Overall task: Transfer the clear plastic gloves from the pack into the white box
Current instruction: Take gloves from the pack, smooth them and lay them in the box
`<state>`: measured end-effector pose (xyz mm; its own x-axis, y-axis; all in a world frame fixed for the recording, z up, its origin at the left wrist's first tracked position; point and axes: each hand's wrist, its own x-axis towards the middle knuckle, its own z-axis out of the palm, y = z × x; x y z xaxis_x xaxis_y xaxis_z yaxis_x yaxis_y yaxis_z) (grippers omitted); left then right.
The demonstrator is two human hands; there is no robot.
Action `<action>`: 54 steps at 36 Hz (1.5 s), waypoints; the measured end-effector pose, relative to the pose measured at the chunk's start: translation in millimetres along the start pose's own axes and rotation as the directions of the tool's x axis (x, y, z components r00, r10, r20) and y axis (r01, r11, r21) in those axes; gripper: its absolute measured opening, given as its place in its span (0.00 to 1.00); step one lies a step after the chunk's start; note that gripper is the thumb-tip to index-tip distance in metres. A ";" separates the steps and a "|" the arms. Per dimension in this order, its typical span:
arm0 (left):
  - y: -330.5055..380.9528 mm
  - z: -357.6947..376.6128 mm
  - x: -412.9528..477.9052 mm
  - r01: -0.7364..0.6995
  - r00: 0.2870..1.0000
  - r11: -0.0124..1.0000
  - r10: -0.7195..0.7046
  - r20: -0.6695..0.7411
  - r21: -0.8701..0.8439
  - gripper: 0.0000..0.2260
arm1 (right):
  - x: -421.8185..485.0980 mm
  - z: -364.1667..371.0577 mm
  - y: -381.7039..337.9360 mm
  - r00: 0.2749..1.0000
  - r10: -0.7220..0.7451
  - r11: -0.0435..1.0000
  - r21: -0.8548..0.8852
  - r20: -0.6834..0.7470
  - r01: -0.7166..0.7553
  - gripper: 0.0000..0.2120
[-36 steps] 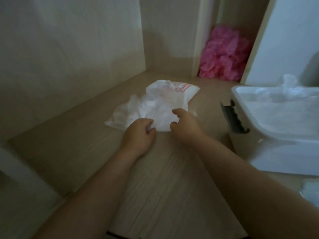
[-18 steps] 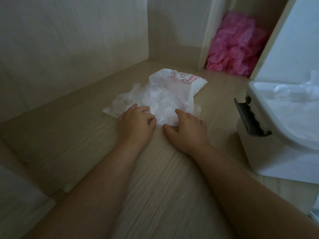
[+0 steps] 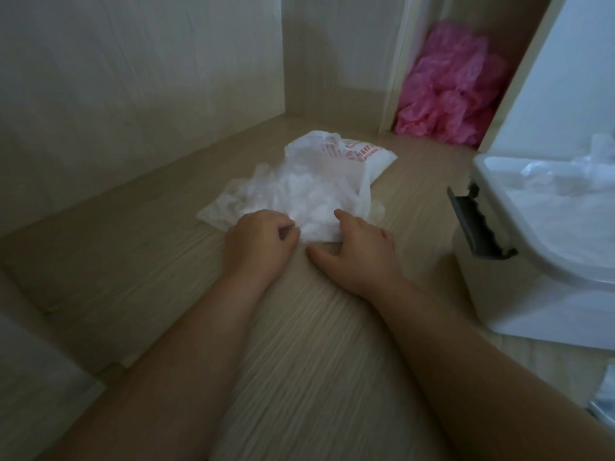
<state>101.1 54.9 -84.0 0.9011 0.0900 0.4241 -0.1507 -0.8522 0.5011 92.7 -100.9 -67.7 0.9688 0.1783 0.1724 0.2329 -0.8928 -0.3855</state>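
A heap of clear plastic gloves (image 3: 286,197) spills toward me out of a plastic pack with red print (image 3: 362,154), lying on the wooden shelf. My left hand (image 3: 258,242) is curled at the near edge of the heap, fingers pinching gloves. Just to its right, my right hand (image 3: 357,249) grips the heap's near right edge between thumb and fingers. The white box (image 3: 519,284) stands open at the right, a dark latch on its left side, with some clear gloves (image 3: 565,181) inside.
A pink plastic bundle (image 3: 449,88) fills a narrow compartment at the back right. Wooden walls close the shelf on the left and back. The box's raised white lid (image 3: 565,78) stands behind it. The shelf's front edge drops off at the lower left.
The view has shifted closer and to the left. My left hand's fingers have curled tighter into the gloves, and my right hand has closed on the heap's near edge.
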 end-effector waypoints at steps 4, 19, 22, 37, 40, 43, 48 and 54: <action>0.8 -1.8 -0.8 0.033 0.998 0.984 -0.043 -0.053 -0.174 0.05 | -0.2 0.7 0.6 1.000 -0.011 1.000 0.011 -0.012 0.011 0.35; -0.9 -10.3 0.6 0.121 0.885 0.827 -0.341 -0.318 -0.549 0.02 | 2.5 3.1 -1.6 0.996 -0.001 0.988 -0.155 0.094 0.015 0.32; 2.6 -17.7 -2.6 0.088 0.847 0.803 -0.372 -0.380 -0.590 0.02 | 2.0 3.8 -2.4 0.996 -0.001 0.988 -0.151 0.094 0.015 0.34; 28.0 -83.9 15.4 0.101 0.885 0.159 -0.466 0.015 -0.982 0.07 | -5.6 -49.1 -49.5 0.988 -0.033 0.622 0.777 0.150 -0.097 0.30; 39.3 -85.4 12.5 0.093 0.902 0.174 -0.431 0.009 -0.980 0.07 | -7.4 -59.3 -52.8 0.992 -0.040 0.556 0.827 0.123 -0.080 0.13; 49.4 -82.4 10.4 0.099 0.897 0.198 -0.442 0.002 -0.975 0.07 | -7.9 -70.0 -53.0 0.996 -0.024 0.452 0.890 0.082 -0.063 0.09; 71.1 -76.8 10.6 0.048 0.863 0.471 -0.463 -0.201 -0.881 0.09 | -17.0 -109.1 -47.3 0.997 -0.029 0.197 0.978 0.076 -0.069 0.08; 118.9 -79.0 8.0 -0.157 0.885 0.751 -0.181 -0.429 -0.641 0.12 | -25.3 -161.9 -20.9 0.964 0.195 0.558 0.829 -0.181 0.042 0.07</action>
<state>58.3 -5.0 38.6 0.6504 0.4547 0.6084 -0.5154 -0.3242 0.7932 49.5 -153.7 82.7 0.9639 -0.0774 0.2546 0.2414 -0.1481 -0.9591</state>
